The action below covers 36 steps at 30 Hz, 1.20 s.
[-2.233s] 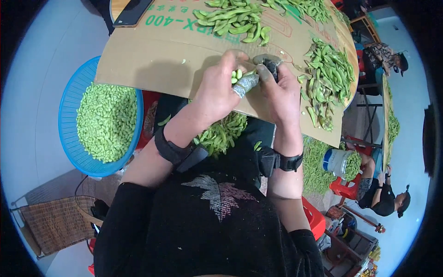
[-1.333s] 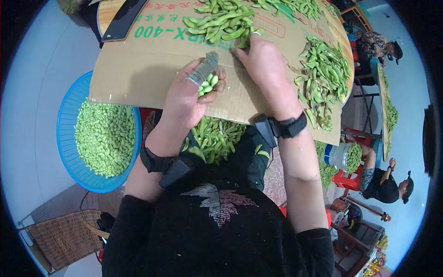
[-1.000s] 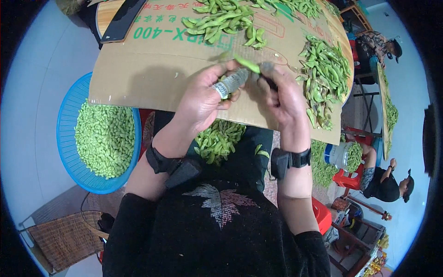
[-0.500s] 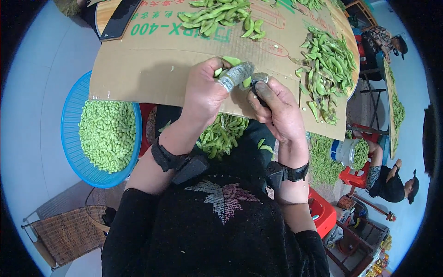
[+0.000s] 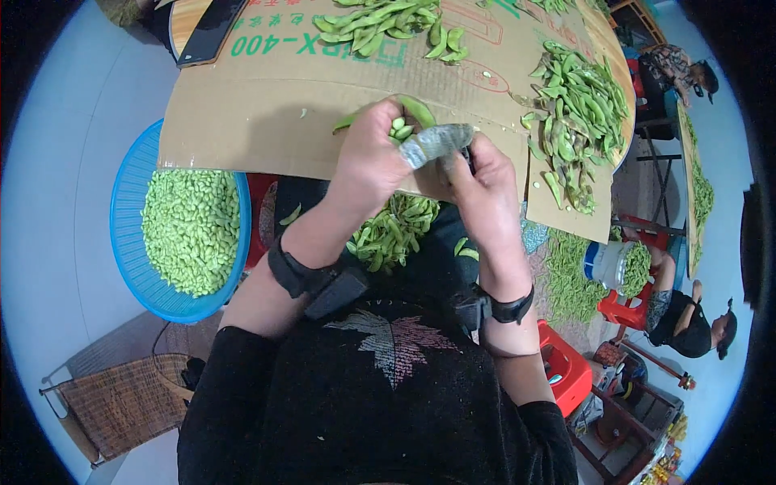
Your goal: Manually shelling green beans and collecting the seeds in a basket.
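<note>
My left hand (image 5: 368,162) is curled around a green bean pod (image 5: 416,110) and a few loose shelled beans (image 5: 399,128). Its thumb, wrapped in a grey-white covering (image 5: 440,144), stretches across to my right hand (image 5: 493,194). The right fingers are pinched together against that thumb's tip; whatever lies between them is hidden. Both hands are over the near edge of a cardboard sheet (image 5: 242,121). Beneath them, a heap of opened-looking green pods (image 5: 396,230) rests at my lap.
A blue basket (image 5: 129,210) of shelled beans (image 5: 190,234) stands at left. Pods lie in piles at the far middle (image 5: 380,24) and right (image 5: 586,101) of the cardboard. A dark flat object (image 5: 212,32) lies far left. Red stool (image 5: 570,368) at right; two people sit beyond.
The left thumb has swung right, and the shelled beans in my left hand show more plainly. My right fingers have drawn in behind its tip. The view has shifted slightly.
</note>
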{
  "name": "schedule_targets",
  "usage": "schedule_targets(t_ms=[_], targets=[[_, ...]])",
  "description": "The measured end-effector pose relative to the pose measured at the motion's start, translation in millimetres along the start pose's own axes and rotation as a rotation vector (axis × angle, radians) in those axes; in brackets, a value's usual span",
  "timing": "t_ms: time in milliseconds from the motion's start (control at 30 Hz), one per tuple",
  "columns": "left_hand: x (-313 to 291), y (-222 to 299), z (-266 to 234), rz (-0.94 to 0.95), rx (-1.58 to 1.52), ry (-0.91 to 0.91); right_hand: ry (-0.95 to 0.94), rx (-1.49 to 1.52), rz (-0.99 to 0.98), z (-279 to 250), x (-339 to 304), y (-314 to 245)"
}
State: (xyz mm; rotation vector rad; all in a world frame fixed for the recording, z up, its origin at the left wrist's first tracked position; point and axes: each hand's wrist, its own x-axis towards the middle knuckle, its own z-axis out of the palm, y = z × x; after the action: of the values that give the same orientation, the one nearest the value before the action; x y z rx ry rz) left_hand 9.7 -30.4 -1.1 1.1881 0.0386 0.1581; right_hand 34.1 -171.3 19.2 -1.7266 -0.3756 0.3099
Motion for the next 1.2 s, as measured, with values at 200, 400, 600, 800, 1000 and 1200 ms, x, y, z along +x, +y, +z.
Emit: schedule_targets(t_ms=[200, 400, 600, 800, 1000, 1200], targets=[[-3, -1, -1, -0.091, -0.178, -0.047, 0.006, 0.299, 0.22, -8, 3, -10], [-3, -1, -13, -0.201, -0.546, -0.113, -0.1, 0.634, 0.361, -14, 2, -11], [-10, 13, -11, -0.095, -0.047, -0.007, -0.079, 0.46, 0.218, -38, -8, -21], [-18, 9, -5, 0.308, 0.719, -0.123, -0.144, 0.077, 0.043, -31, -5, -17], [-29, 10, -7, 0.402, 0.683, -0.073, -0.069, 0.099, 0.13, -13, -7, -9], [-40, 11, -21, 0.759, 0.968, -0.221, -0.156, 1.225, 0.609, -1, -10, -1]])
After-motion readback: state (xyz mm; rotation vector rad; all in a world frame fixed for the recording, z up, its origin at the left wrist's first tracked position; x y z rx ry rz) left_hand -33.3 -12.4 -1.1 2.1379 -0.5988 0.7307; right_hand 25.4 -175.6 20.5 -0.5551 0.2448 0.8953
